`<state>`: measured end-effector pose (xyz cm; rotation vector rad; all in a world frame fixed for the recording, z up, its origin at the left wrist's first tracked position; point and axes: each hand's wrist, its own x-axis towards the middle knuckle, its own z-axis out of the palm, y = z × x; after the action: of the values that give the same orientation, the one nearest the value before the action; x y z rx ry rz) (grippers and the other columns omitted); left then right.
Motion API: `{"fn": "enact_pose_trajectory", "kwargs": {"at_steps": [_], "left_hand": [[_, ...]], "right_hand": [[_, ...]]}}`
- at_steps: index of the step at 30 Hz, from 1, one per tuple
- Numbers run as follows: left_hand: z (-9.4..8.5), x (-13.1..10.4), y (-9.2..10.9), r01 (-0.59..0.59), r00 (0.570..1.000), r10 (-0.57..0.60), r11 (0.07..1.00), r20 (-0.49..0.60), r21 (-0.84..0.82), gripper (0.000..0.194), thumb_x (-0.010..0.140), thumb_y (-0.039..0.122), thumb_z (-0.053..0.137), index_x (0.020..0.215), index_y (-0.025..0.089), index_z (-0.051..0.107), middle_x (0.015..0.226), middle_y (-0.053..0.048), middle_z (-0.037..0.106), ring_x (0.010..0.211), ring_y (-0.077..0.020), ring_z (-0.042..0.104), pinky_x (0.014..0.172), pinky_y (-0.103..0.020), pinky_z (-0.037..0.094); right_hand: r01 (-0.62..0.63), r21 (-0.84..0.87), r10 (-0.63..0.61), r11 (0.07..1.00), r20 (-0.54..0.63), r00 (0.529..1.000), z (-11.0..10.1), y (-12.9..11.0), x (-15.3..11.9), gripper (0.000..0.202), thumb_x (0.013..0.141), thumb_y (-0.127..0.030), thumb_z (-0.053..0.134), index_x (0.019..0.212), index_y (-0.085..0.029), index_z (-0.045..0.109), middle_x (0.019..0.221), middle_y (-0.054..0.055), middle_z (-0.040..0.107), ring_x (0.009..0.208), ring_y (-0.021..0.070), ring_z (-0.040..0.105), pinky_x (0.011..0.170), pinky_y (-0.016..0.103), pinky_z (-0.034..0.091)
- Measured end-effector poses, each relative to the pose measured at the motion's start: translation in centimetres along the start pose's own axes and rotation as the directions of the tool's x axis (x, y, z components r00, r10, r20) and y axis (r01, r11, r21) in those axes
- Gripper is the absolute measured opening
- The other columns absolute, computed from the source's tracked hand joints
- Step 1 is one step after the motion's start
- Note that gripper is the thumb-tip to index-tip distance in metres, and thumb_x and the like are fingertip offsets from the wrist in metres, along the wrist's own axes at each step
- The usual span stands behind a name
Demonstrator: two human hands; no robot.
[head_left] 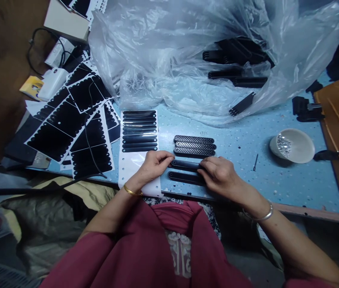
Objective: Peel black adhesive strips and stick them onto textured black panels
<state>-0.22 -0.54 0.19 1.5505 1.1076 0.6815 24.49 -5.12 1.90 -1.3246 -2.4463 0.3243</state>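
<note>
Two smooth black bars lie one above the other near the table's front edge. My left hand pinches at the left end of the upper bar. At its right end, my right hand has its fingers closed on that bar and covers the right end of the lower bar. Just beyond them sit three black bars with a textured pattern, side by side. Left of these is a white sheet with black strips; its lower part is bare backing, partly under my left forearm.
A large clear plastic bag with black parts spans the back. Piled sticker sheets and a cable lie left. On the right are a white bowl of small shiny pieces, a thin dark tool and a black clamp-like object.
</note>
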Motion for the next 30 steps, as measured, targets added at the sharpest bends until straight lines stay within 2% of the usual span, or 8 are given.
{"fn": "enact_pose_trajectory", "kwargs": {"at_steps": [10,14,17,19,22,26,30], "left_hand": [[0.2,0.0,-0.3,-0.051,0.998,0.055,0.991,-0.025,0.12,0.016,0.084,0.023,0.061,0.083,0.015,0.076,0.08,-0.005,0.076,0.072,-0.017,0.069,0.068,-0.025,0.051],[0.3,0.0,-0.5,-0.052,0.998,0.056,0.991,-0.026,0.12,0.016,0.083,0.023,0.063,0.083,0.015,0.076,0.083,-0.007,0.077,0.074,-0.0182,0.07,0.069,-0.026,0.053],[0.3,0.0,-0.4,-0.06,0.998,0.063,0.992,-0.022,0.11,0.016,0.083,0.023,0.062,0.083,0.015,0.077,0.084,-0.007,0.077,0.074,-0.0185,0.071,0.069,-0.026,0.053],[0.3,0.1,-0.3,-0.07,0.997,0.073,0.991,-0.024,0.112,0.016,0.083,0.023,0.063,0.082,0.015,0.077,0.083,-0.007,0.077,0.074,-0.0184,0.071,0.069,-0.026,0.054],[0.2,0.2,-0.1,-0.072,0.997,0.075,0.991,-0.021,0.111,0.016,0.083,0.023,0.063,0.081,0.016,0.077,0.082,-0.007,0.077,0.073,-0.0183,0.071,0.068,-0.026,0.054],[0.2,0.2,0.0,-0.054,0.998,0.057,0.992,-0.02,0.117,0.015,0.082,0.024,0.064,0.081,0.016,0.077,0.082,-0.006,0.077,0.073,-0.0186,0.071,0.069,-0.026,0.054],[0.2,0.2,0.0,-0.037,0.999,0.04,0.993,-0.02,0.109,0.015,0.082,0.024,0.064,0.081,0.015,0.077,0.084,-0.007,0.077,0.075,-0.0191,0.071,0.071,-0.027,0.055]], "right_hand": [[-0.025,0.073,0.027,0.997,-0.021,0.999,0.1,0.1,-0.2,0.02,0.09,-0.016,0.053,0.076,-0.014,0.067,0.072,0.009,0.066,0.065,0.0174,0.058,0.062,0.03,0.043],[-0.09,0.266,0.1,0.96,-0.025,0.995,0.4,0.7,-0.6,0.015,0.091,-0.023,0.058,0.083,-0.016,0.069,0.075,0.007,0.068,0.067,0.0159,0.061,0.063,0.028,0.048],[-0.117,0.417,0.165,0.902,-0.081,0.983,0.8,1.1,-0.9,0.012,0.089,-0.027,0.063,0.088,-0.018,0.071,0.08,0.006,0.071,0.07,0.0153,0.066,0.065,0.028,0.053],[-0.119,0.456,0.187,0.882,-0.108,0.976,1.0,1.2,-1.1,0.011,0.087,-0.027,0.066,0.088,-0.018,0.072,0.081,0.006,0.072,0.072,0.0159,0.067,0.066,0.028,0.055],[-0.105,0.452,0.192,0.886,-0.152,0.97,1.3,1.1,-1.4,0.01,0.086,-0.026,0.068,0.088,-0.018,0.073,0.08,0.006,0.073,0.072,0.0168,0.069,0.066,0.029,0.056],[-0.057,0.364,0.152,0.93,-0.239,0.959,1.4,0.6,-1.7,0.011,0.087,-0.022,0.066,0.093,-0.019,0.074,0.085,0.008,0.075,0.076,0.0188,0.07,0.07,0.032,0.058],[-0.041,0.306,0.119,0.951,-0.24,0.963,1.2,0.3,-1.7,0.014,0.089,-0.02,0.063,0.096,-0.018,0.074,0.09,0.01,0.076,0.08,0.0202,0.071,0.072,0.034,0.059]]}}
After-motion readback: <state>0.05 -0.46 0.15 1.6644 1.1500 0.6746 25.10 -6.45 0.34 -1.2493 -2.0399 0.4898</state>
